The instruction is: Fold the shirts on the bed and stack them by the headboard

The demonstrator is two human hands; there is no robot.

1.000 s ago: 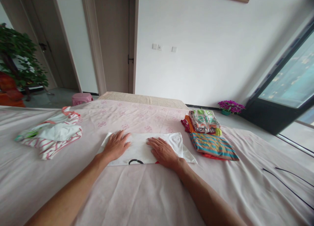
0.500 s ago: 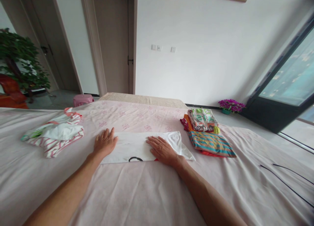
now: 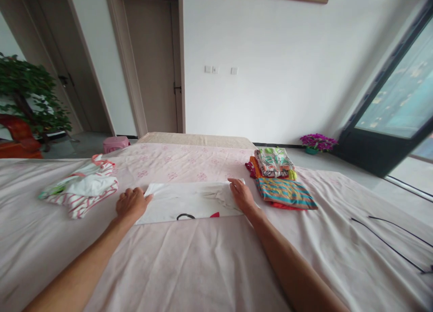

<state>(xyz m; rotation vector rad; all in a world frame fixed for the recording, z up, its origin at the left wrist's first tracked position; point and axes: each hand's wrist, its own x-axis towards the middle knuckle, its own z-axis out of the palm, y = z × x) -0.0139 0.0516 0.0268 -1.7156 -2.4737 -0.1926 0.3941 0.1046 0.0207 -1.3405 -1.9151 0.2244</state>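
A white garment (image 3: 189, 201), folded into a long strip, lies flat across the bedspread before me. Black and red bits of print show along its near edge, and the cloth is wrinkled towards its right end. At the left end is my left hand (image 3: 133, 204), its fingers curled and its thumb on the garment's edge. My right hand (image 3: 241, 197) has closed on the right end, fingers bent over the cloth and pointing left. That hand and wrist partly hide the garment's right edge.
Folded clothes (image 3: 275, 163) are stacked at the right, with a striped teal and orange piece (image 3: 286, 193) in front. A red-striped white garment (image 3: 86, 190) lies loosely at the left. Dark cords (image 3: 385, 246) cross the bedspread (image 3: 189, 267) at far right.
My right hand has moved right, and the garment's loose right corner is now tucked in. My left hand has slid slightly left, its fingers going from flat to curled.
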